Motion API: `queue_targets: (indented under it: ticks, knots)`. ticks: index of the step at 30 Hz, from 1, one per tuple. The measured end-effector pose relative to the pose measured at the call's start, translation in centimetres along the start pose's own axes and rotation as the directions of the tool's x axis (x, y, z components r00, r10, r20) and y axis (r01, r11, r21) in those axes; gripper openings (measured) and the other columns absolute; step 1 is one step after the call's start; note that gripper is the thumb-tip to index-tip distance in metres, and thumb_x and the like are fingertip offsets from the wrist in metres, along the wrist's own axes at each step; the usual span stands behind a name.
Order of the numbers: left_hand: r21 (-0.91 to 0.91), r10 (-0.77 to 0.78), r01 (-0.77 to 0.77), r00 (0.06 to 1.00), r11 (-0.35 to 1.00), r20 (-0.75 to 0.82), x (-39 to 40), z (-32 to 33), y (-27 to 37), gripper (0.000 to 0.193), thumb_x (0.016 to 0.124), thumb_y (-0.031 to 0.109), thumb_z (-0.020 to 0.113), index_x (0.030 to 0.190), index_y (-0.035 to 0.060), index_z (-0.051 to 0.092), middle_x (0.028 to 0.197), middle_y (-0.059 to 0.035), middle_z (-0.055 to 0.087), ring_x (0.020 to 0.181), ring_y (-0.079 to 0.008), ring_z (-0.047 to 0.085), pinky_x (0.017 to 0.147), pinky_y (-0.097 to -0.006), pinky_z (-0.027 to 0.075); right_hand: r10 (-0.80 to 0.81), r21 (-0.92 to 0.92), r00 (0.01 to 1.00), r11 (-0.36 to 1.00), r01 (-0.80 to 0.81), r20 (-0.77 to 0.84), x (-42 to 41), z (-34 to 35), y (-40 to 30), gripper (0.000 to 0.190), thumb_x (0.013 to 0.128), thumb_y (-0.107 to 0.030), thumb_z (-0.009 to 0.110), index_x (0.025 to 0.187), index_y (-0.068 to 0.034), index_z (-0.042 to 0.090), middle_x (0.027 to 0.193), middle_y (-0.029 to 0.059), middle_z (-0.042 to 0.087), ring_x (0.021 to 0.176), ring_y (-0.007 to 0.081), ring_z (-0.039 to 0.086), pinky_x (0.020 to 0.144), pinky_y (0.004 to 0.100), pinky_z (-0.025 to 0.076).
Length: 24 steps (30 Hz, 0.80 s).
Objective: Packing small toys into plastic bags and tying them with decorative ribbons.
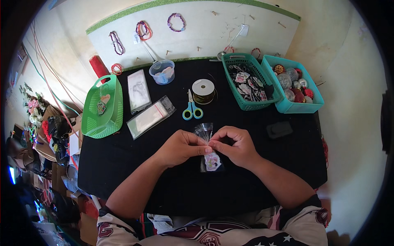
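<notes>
Between my two hands is a small clear plastic bag, gathered into a narrow neck with its open end fanned out above. Inside its lower part sits a flat white piece with a pink and green printed figure. My left hand pinches the neck between thumb and forefinger. From the other side, my right hand pinches the same neck, fingertips almost touching the left thumb. Just beyond the hands lie scissors with blue handles and a spool of dark cord.
Two packs of clear bags lie left of the scissors, near a plastic tub. A green basket stands at the left edge. Back right are a teal basket of printed pieces and a turquoise bin of baubles.
</notes>
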<state>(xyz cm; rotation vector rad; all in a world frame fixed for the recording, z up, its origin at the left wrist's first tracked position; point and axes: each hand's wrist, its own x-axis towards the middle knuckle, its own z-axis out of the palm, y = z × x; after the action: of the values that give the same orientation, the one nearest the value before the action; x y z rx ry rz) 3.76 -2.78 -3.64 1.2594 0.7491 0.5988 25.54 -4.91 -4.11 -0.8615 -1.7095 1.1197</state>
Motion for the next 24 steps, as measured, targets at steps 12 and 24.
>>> queue_targets:
  ticks: [12,24]
  knots:
    - [-0.034,0.087,-0.093,0.985,0.995,-0.147,0.1,0.5,-0.3,0.012,0.089,0.009,0.071,0.094,-0.0014,0.071,0.089,-0.0068,0.071,0.085,-0.0101,0.065,0.08,-0.0243,0.051,0.076,0.18,0.994,0.982,-0.06,-0.08,-0.5,1.1,0.2,0.011,0.094,-0.005,0.061,0.102,0.002,0.066,0.093,0.0044,0.066,0.084,0.0053,0.061,0.074,0.0211,0.049]
    - [-0.122,0.152,-0.198,0.938,0.973,-0.312,0.5,1.7,-0.9,0.012,0.091,0.009,0.068,0.098,-0.0011,0.07,0.093,-0.007,0.071,0.087,-0.0106,0.065,0.082,-0.0245,0.051,-0.016,0.084,0.978,0.996,0.034,-0.21,-0.1,1.9,1.0,0.012,0.093,0.001,0.062,0.105,0.002,0.064,0.095,0.0044,0.065,0.086,0.0066,0.062,0.075,0.0216,0.051]
